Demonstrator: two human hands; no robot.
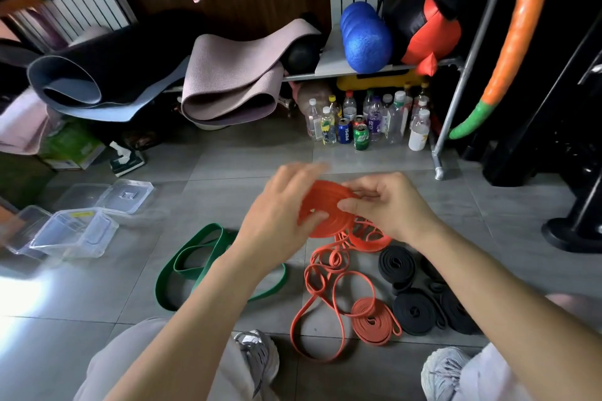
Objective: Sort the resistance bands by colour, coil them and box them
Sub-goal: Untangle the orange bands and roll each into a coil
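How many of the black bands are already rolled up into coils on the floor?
3 clearly: one black coil just below the right forearm, one nearer the shoes, one at its right, partly behind the arm. Others may be hidden there.

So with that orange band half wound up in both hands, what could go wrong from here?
1. The orange coil is held only by the fingers of the left hand and right hand; a slip could let it spring open.
2. Its tail runs down into the loose orange bands on the floor, so winding may drag or knot them.
3. The clear boxes sit far to the left, so the coil might unwind while being carried across.
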